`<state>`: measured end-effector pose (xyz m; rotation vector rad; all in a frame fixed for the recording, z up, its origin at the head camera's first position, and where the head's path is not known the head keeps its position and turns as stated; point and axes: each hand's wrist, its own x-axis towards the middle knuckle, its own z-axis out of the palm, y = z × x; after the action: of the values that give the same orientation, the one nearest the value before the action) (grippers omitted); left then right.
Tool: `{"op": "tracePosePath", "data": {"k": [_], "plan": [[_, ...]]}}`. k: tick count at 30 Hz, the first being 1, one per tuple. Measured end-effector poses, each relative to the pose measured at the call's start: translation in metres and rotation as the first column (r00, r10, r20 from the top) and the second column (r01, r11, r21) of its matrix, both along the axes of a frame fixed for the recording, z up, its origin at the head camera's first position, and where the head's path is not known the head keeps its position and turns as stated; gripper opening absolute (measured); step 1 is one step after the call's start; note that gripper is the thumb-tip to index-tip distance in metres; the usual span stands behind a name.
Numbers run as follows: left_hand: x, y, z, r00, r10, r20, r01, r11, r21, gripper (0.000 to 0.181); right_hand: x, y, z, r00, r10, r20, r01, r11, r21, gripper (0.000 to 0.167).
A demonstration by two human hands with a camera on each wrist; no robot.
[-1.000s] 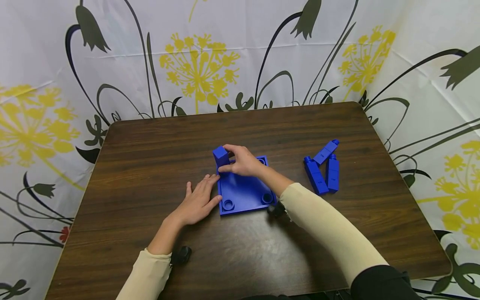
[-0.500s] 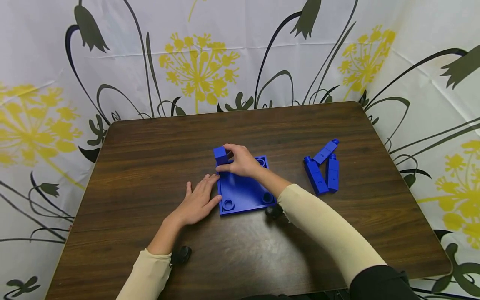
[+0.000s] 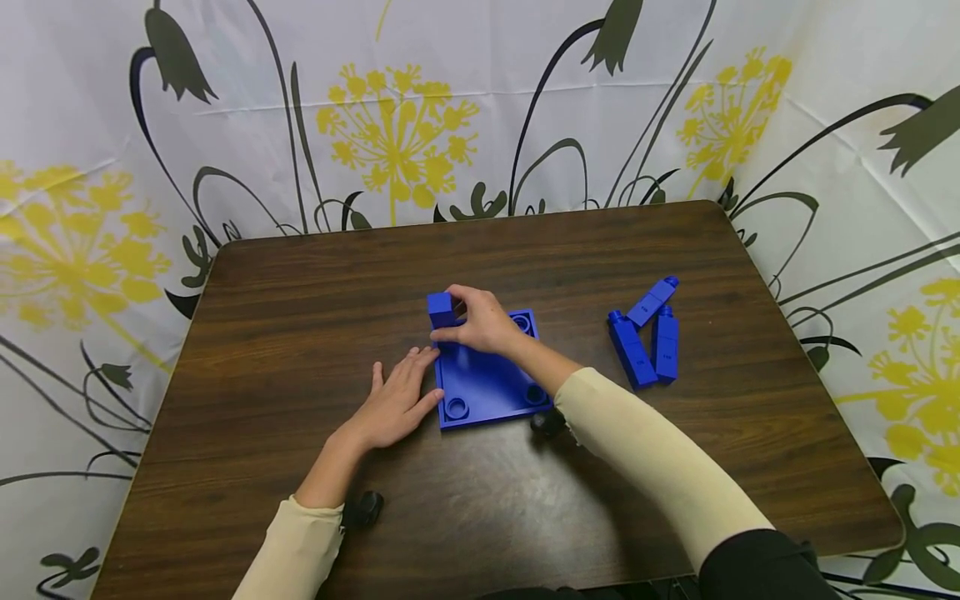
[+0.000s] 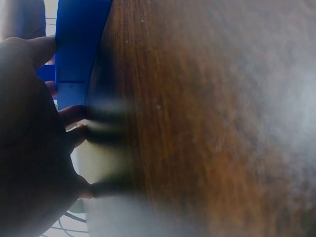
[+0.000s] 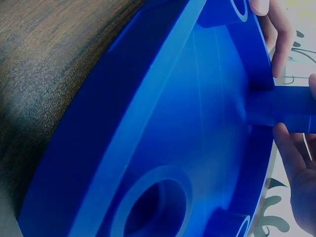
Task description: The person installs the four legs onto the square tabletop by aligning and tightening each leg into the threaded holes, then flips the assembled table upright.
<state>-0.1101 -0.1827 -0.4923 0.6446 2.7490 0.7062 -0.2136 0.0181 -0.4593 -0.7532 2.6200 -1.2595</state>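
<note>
A square blue panel [image 3: 483, 379] with a raised rim and round corner sockets lies face up on the table. At its far-left corner a square blue leg [image 3: 441, 310] stands upright. My right hand [image 3: 483, 323] grips that leg between thumb and fingers. In the right wrist view the leg [image 5: 294, 108] meets the panel's corner; how deep its end sits in the socket is hidden. My left hand [image 3: 393, 406] lies flat on the table, fingers spread, with the fingertips and thumb touching the panel's left side. The left wrist view shows its thumb against the blue side wall [image 4: 76, 54].
To the right of the panel, three more blue legs [image 3: 632, 350] with round pegs lie close together on the brown wooden table [image 3: 315, 292]. A flowered white cloth [image 3: 450, 50] hangs behind the table's far edge.
The leg in my right hand has turned slightly and looks straighter; my right hand has shifted a little to the left. My left hand stays in place.
</note>
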Motion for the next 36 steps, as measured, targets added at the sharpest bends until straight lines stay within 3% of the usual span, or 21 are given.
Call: {"op": "tracePosePath", "data": {"k": [7, 11, 14, 17, 24, 32, 36], "plan": [[-0.001, -0.001, -0.006, 1.000, 0.003, -0.012, -0.003, 1.000, 0.005, 0.062, 0.000, 0.003, 0.001, 0.999, 0.025, 0.020, -0.025, 1.000, -0.003, 0.051], [-0.001, -0.002, -0.006, 1.000, 0.003, -0.002, -0.003, 1.000, 0.002, 0.063, -0.001, 0.006, 0.003, 0.996, 0.078, 0.036, -0.077, 0.997, -0.015, 0.059], [-0.001, -0.002, -0.006, 1.000, 0.006, -0.002, -0.006, 1.000, 0.006, 0.062, -0.003, 0.009, 0.004, 0.989, 0.135, 0.062, -0.130, 0.988, -0.078, 0.060], [-0.002, -0.002, -0.006, 1.000, 0.007, -0.005, -0.007, 1.000, 0.013, 0.062, -0.006, 0.011, 0.004, 0.974, 0.205, 0.101, -0.187, 0.968, -0.166, 0.059], [-0.002, -0.001, -0.004, 1.000, 0.009, 0.016, -0.010, 1.000, 0.014, 0.063, -0.010, 0.013, 0.004, 0.917, 0.363, 0.167, -0.297, 0.898, -0.323, 0.067], [-0.003, -0.002, -0.008, 1.000, 0.012, 0.023, -0.012, 1.000, 0.000, 0.063, -0.013, 0.013, -0.001, 0.897, 0.408, 0.170, -0.334, 0.878, -0.342, 0.056], [-0.001, -0.002, -0.006, 1.000, 0.010, 0.008, -0.010, 1.000, 0.013, 0.063, -0.012, 0.012, -0.001, 0.909, 0.386, 0.160, -0.324, 0.893, -0.311, 0.053]]}}
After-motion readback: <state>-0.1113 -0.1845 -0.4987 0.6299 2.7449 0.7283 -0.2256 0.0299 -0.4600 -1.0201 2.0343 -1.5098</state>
